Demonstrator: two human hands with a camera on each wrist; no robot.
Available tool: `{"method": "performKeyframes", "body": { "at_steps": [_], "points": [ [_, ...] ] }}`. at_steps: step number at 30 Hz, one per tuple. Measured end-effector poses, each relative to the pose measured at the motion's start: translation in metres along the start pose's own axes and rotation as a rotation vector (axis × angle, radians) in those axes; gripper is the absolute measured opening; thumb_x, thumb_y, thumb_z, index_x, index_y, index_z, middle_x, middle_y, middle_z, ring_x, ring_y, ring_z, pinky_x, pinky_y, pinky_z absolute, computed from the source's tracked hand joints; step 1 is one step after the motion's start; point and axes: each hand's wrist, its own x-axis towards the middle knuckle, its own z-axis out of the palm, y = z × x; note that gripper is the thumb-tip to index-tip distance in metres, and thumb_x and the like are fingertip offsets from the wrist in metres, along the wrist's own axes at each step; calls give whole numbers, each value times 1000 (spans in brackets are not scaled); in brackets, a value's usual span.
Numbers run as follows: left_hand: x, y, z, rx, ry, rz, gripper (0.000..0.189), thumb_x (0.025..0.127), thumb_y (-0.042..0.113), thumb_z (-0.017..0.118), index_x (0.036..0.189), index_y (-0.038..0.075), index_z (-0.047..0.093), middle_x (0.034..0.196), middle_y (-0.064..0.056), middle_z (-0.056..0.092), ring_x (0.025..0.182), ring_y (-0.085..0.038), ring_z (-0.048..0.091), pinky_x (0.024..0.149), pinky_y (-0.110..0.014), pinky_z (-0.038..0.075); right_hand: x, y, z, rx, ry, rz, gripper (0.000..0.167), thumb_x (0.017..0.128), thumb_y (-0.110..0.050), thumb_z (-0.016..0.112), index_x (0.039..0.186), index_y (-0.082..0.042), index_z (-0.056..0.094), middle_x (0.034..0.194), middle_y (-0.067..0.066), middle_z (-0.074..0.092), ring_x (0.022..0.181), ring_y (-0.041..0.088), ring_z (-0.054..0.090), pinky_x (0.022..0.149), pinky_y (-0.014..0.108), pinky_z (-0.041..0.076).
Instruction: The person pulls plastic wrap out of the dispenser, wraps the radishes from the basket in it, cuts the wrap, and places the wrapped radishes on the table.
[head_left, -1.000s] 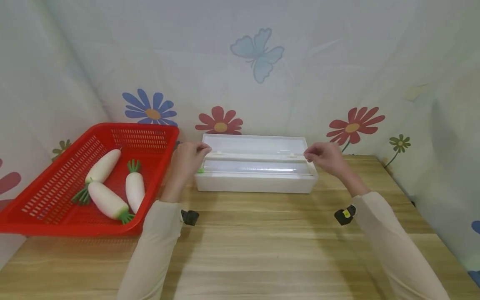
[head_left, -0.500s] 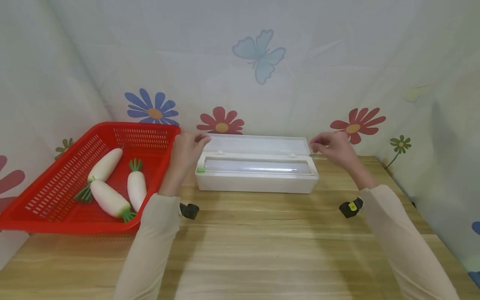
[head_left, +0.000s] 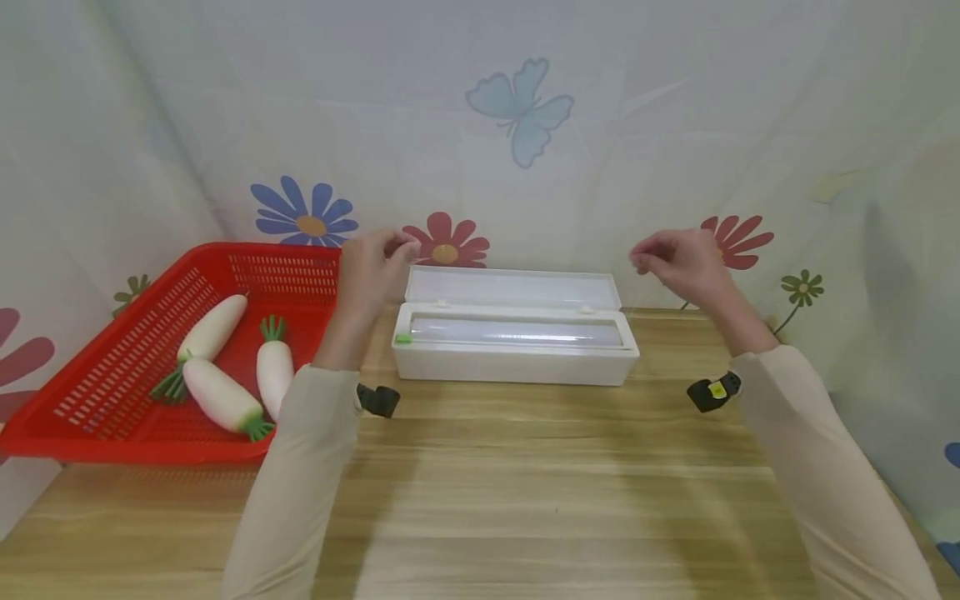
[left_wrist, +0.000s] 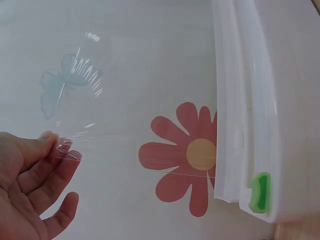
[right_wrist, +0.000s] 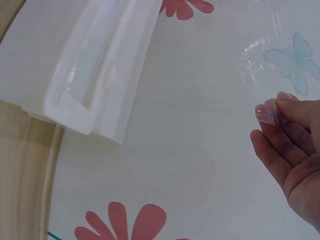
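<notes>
Between thumb and fingertips my left hand (head_left: 371,271) pinches one corner of clear plastic wrap (left_wrist: 75,137). At the other side my right hand (head_left: 686,262) pinches the opposite corner of the wrap (right_wrist: 265,112). The film is nearly invisible in the head view; glints and creases show it in both wrist views. Both hands are raised above and to either side of a white cling film dispenser box (head_left: 517,367). Its lid (head_left: 510,287) is tipped back, and the film roll (head_left: 517,332) shows inside. A green slide cutter (left_wrist: 260,192) sits at the box's left end.
At the left a red plastic basket (head_left: 142,452) holds three white radishes (head_left: 221,396) with green tops, right beside my left forearm. The wooden table (head_left: 525,492) meets a flower-printed curtain (head_left: 360,125) close behind the box.
Both hands have risen from the box and moved slightly apart, drawing the plastic wrap up. The dispenser box and basket have stayed in place.
</notes>
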Motion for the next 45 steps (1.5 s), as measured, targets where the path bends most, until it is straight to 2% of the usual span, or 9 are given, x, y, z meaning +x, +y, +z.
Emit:
{"method": "performKeyframes", "body": {
  "at_steps": [4,11,21,25,31,33,36,40,45],
  "points": [
    [5,6,-5,-24,28,39,25,88,22,59,101,2,66,95,-12,67,84,-22,61,78,-30,50,3,-6,-9,6,11,3,12,84,-6,63,90,3,68,79,20,66,58,14,60,48,13,44],
    [13,19,-14,-40,79,93,24,88,22,59,100,3,66,95,-11,68,83,-19,62,78,-27,50,7,-15,-24,-6,49,-5,15,85,-10,63,93,2,68,82,19,67,61,-8,53,58,5,40],
    [22,39,-26,-51,137,147,25,89,23,58,97,1,66,89,-11,68,79,-17,62,76,-21,48,14,-28,-42,-68,150,-57,15,84,-10,63,90,3,69,83,20,67,60,-20,45,61,2,37],
    [27,46,-31,-55,161,174,23,89,20,58,97,0,66,88,-13,68,78,-19,63,72,-17,47,16,-32,-49,-70,185,-88,16,85,-10,63,90,4,69,82,19,67,61,-19,46,62,2,37],
    [30,54,-38,-49,203,195,22,88,18,59,98,0,67,89,-12,68,76,-17,64,71,-15,47,19,-37,-59,-48,210,-72,19,84,-13,63,92,3,69,84,17,67,64,-15,50,65,4,40],
    [30,56,-39,-49,213,209,22,88,18,59,97,0,67,88,-12,68,76,-16,64,71,-16,47,20,-37,-62,-34,224,-60,19,84,-14,64,93,2,70,80,10,67,64,-14,52,65,4,41],
    [29,59,-42,-58,216,217,23,88,19,59,97,-1,67,88,-11,68,76,-16,64,72,-15,46,18,-38,-66,4,233,-41,20,83,-16,66,94,1,70,72,-10,63,64,-13,54,64,5,41],
    [21,63,-46,-71,208,242,23,88,19,60,97,0,67,88,-11,68,78,-17,64,74,-14,46,9,-37,-69,101,216,-57,20,81,-13,67,93,4,68,70,-26,57,65,-9,57,65,6,43],
    [-1,64,-57,-107,134,249,25,86,23,62,100,2,68,92,-8,69,81,-13,64,78,-17,47,-15,-36,-74,274,162,-108,10,79,-2,67,87,4,68,70,-18,64,61,-1,60,58,9,45]
  ]
}}
